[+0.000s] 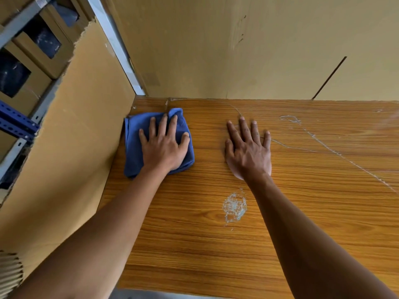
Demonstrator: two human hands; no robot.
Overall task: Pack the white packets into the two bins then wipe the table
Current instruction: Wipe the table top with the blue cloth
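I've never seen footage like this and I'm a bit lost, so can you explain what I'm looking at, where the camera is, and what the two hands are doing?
There is no machine here. The single picture comes from a camera worn on a person's head, looking forward and down at their own bare arms. The left hand presses flat on a folded blue cloth in the far left corner of a wooden table, beside a cardboard wall. The right hand lies flat on the bare wood, fingers spread, holding nothing. A whitish smudge and pale streaks mark the table. No packets or bins are in view.
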